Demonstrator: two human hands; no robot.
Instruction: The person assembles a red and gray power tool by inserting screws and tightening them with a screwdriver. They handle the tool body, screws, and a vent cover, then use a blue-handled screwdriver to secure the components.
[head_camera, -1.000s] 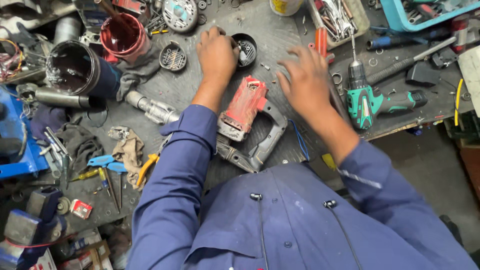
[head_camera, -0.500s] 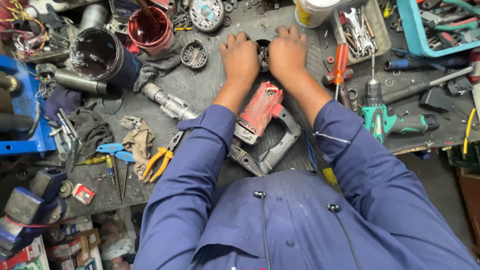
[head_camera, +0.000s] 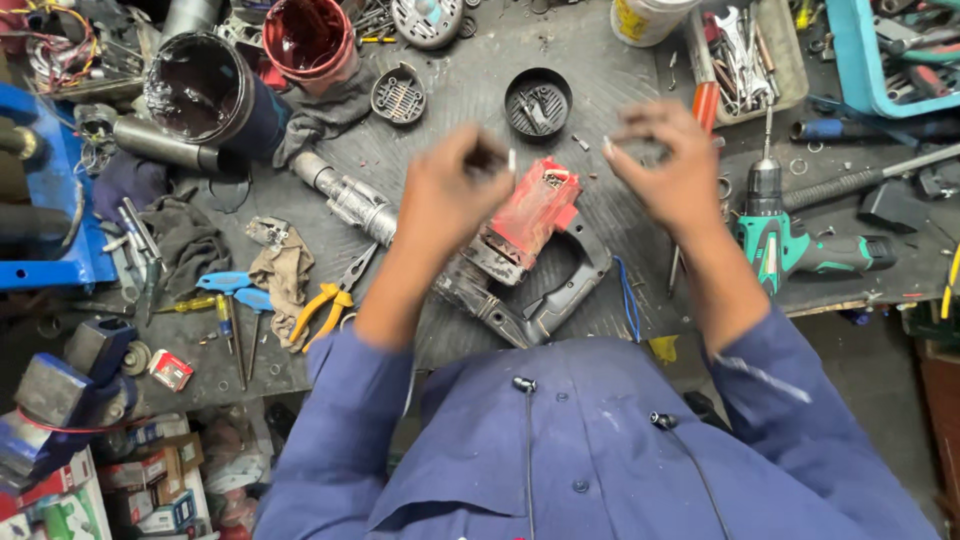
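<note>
Now both hands, left (head_camera: 455, 195) and right (head_camera: 665, 165), have lifted apart above the red power tool (head_camera: 530, 215), seemingly pinching small parts.

Red plastic power tool (head_camera: 530, 235), scuffed; matt, grimy workbench (head_camera: 620, 90).

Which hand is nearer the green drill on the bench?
Right. The right hand is raised just left of the green drill, near its chuck end. The left hand is farther away, across the red power tool.

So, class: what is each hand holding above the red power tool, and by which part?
Left hand pinches a small dark part at its fingertips; blur hides what it is. Right hand seems to pinch something too, but that cannot be told.
</note>
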